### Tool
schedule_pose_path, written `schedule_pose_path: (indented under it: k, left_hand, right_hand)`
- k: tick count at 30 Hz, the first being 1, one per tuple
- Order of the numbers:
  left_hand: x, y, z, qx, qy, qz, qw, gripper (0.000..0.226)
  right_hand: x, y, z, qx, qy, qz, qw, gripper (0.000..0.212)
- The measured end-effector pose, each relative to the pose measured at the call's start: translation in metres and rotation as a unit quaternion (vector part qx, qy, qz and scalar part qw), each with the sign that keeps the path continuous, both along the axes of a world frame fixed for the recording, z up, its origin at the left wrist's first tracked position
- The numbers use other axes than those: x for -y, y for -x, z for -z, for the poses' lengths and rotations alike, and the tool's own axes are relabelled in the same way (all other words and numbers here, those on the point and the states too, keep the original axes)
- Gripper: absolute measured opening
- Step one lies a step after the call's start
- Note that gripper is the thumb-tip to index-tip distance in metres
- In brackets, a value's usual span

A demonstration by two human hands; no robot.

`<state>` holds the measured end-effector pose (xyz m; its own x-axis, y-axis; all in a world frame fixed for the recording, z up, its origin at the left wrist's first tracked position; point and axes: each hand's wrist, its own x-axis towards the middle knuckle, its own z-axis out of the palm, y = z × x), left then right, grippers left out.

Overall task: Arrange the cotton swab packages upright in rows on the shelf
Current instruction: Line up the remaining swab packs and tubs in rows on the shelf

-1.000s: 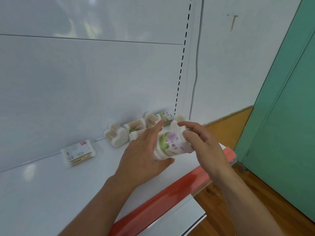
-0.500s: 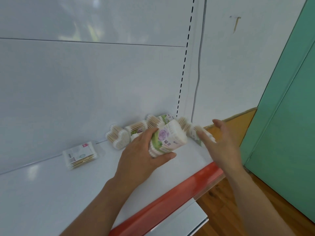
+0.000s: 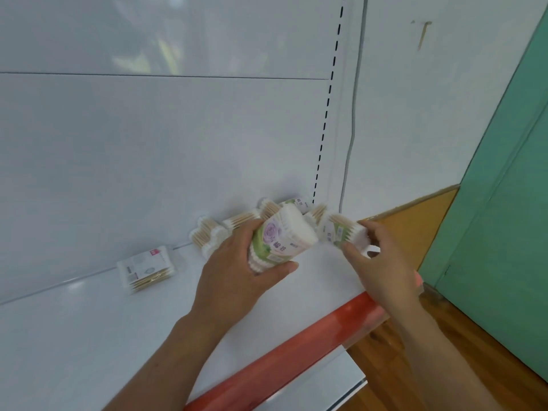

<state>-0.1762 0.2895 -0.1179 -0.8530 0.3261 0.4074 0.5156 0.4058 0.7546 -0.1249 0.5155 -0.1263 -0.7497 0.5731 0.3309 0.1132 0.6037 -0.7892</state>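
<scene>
Since half a second ago the right hand (image 3: 382,262) has reached in, and now its grip is clamped on a swab pack (image 3: 341,231) at the right end of the shelf (image 3: 89,336). The left hand (image 3: 237,277) has its grip wrapped round the rose pack (image 3: 281,238), held tilted over the shelf. It's got a green-white label, a purple rose, dark characters too blurry to read, and white cotton tips on show. A flat pack (image 3: 146,269) with a small red tag lies further left.
</scene>
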Motion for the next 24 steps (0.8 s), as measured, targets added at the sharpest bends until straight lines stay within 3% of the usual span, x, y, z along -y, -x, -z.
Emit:
schedule_pose_path:
  k: [3,8,16,24]
  left_hand:
    - [0.019,-0.004,-0.013,0.008,-0.031,-0.037,0.999,0.054]
    - [0.099,-0.021,-0.034,0.012,-0.069,-0.112,0.991,0.05]
    - [0.284,-0.055,-0.072,-0.033,-0.066,-0.278,0.958,0.049]
    - [0.438,-0.1,-0.099,-0.057,-0.091,-0.323,0.94,0.054]
  right_hand:
    - [0.036,-0.005,-0.015,-0.058,0.065,-0.071,0.994,0.037]
    - [0.121,-0.001,-0.03,-0.079,0.119,-0.192,0.971,0.03]
    - [0.317,0.013,-0.042,-0.037,0.084,-0.375,0.922,0.027]
    - [0.482,0.001,-0.026,0.005,0.018,-0.46,0.888,0.027]
